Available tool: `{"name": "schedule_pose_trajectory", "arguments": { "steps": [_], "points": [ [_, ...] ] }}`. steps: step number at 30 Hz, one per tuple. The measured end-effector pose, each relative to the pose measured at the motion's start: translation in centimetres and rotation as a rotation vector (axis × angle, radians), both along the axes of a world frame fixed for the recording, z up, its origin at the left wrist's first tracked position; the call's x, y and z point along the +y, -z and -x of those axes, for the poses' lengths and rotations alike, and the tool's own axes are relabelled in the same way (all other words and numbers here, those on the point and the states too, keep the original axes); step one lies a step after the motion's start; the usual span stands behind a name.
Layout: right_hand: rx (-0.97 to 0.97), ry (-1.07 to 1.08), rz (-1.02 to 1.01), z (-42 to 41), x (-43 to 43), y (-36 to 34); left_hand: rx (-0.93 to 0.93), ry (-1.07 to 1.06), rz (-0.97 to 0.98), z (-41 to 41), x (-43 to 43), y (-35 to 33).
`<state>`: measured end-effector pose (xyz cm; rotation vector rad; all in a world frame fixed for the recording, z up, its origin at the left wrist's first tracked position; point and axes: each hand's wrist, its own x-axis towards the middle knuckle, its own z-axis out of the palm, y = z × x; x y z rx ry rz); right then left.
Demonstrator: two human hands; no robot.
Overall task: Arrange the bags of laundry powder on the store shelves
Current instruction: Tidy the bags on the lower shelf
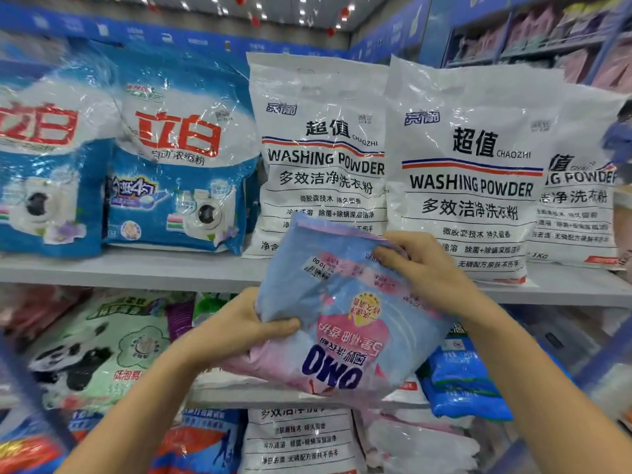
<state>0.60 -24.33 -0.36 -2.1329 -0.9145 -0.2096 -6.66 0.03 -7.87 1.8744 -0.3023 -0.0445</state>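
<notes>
1. The upper shelf [136,268] carries upright white bags [465,172] toward its right end and blue bags [178,148] toward its left.
2. The pink-and-blue bag [342,313] hangs upside down in front of the shelf's front edge. It looks soft, slack and probably slippery, so it is best held at opposite edges.
3. The left hand [239,326] clamps its lower-left edge. The right hand [427,268] has its fingers curled on the upper-right corner.

place: shop | evidence: washing powder bags [465,172] lined on tiered shelves [136,270], price sticker [316,266]
</notes>
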Motion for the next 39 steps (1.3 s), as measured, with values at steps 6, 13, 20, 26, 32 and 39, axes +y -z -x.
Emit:
{"name": "schedule_pose_trajectory", "arguments": {
  "steps": [6,13,20,26,32,39],
  "points": [
    [-0.074,-0.051,-0.178,1.5,1.8,-4.7,-0.435,-0.66,0.091,3.5,2.4,-0.1],
    [0.056,-0.103,-0.458,2.8,5.4,-5.8,0.023,-0.417,0.706,4.4,-1.7,7.2],
    [0.447,-0.139,-0.854,4.4,8.1,-0.9,-0.197,-0.56,0.819,2.5,1.4,2.4],
    [0.013,-0.071,-0.751,3.6,6.5,-2.4,-0.449,-0.661,0.023,4.3,7.4,-4.9],
    [0.07,-0.168,-0.467,3.1,9.5,-3.2,-0.741,-0.566,-0.919,5.0,7.4,-12.1],
    [0.214,-0.171,-0.791,2.8,10.8,-0.2,-0.715,-0.493,-1.259,3.6,7.3,-14.0]
  ]
}}
